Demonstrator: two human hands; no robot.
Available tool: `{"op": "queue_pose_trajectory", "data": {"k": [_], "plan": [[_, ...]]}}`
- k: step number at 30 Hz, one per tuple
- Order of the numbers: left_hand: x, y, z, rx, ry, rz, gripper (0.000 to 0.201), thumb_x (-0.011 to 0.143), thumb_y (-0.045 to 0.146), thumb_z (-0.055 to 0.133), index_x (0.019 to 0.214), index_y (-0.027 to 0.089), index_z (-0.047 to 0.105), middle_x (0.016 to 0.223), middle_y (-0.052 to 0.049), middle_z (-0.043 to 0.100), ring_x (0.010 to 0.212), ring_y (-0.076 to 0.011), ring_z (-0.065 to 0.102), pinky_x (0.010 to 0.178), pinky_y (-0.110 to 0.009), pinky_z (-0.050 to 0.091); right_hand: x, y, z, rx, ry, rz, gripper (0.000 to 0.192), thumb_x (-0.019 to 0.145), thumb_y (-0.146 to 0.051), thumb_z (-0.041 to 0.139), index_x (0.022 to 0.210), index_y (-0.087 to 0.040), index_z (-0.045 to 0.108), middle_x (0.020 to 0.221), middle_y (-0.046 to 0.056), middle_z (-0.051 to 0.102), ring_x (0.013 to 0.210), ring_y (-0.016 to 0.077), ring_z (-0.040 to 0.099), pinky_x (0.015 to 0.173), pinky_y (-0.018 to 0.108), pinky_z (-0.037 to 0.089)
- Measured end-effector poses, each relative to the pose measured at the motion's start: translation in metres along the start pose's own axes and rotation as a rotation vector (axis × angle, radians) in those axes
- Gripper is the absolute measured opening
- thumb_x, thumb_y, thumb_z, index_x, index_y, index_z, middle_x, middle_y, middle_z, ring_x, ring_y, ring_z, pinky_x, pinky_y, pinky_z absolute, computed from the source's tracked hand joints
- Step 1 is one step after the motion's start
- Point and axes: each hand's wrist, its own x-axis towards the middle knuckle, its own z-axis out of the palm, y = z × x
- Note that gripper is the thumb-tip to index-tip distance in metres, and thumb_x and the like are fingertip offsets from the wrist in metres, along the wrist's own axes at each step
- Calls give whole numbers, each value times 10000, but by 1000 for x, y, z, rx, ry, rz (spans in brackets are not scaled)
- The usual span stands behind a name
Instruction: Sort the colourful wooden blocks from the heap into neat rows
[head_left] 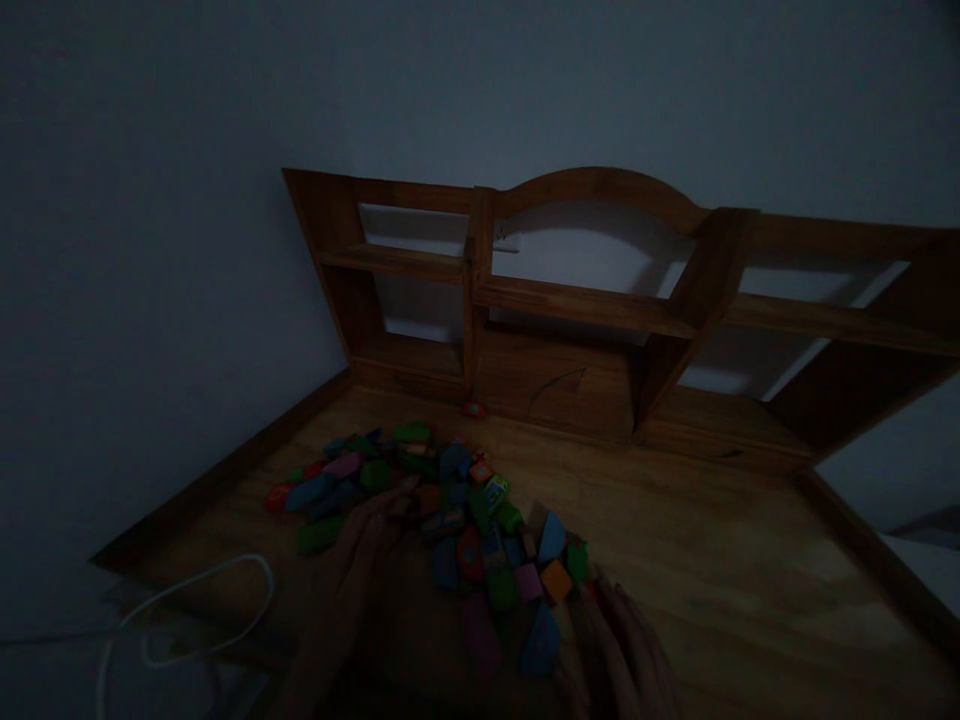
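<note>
Dim wooden desk [712,520] holds a block pile [450,510]; left hand [364,565] and right hand [626,640], both flat and released, flank it; sweeping inward gently seems wise

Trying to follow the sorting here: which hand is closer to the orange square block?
Right. The right hand lies just beside and below the orange square block; the left hand rests across the pile, farther to its left.
</note>
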Motion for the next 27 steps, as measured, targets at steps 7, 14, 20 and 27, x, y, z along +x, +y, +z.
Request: {"op": "queue_pose_trajectory", "data": {"k": [7, 14, 20, 27], "plan": [[-14, -10, 24, 74, -136, 9, 474, 1068, 382, 334, 1485, 268, 528, 1625, -39, 424, 1521, -201, 363, 1277, -458, 261, 0, 0, -3, 15, -35, 12, 778, 940, -422, 607, 1633, -386, 253, 1531, 117, 497, 1320, 443, 547, 989, 652, 533], [-20, -7, 47, 118, -146, 149, 412, 1005, 289, 406, 1310, 330, 680, 1518, -25, 562, 1547, -235, 306, 1280, -546, 159, 0, -16, 7, 100, -30, 173, 739, 983, -449, 550, 1637, -391, 211, 1581, 122, 418, 1352, 426, 515, 999, 641, 536], [-36, 19, 75, -96, -65, -50, 451, 1032, 390, 416, 1456, 345, 564, 1679, 27, 306, 1548, -202, 304, 1255, -430, 330, 7, -36, 20, 129, -54, 300, 836, 959, -490, 604, 1651, -358, 153, 1674, 141, 276, 1448, 464, 406, 1054, 688, 472], [-41, 27, 76, -143, -80, -61, 459, 1051, 429, 402, 1480, 332, 531, 1695, 10, 264, 1575, -217, 228, 1264, -458, 310, 3, -63, 40, 103, -106, 324, 1005, 938, -461, 642, 1661, -332, -44, 1713, 159, 153, 1487, 490, 330, 1074, 711, 463]]}}
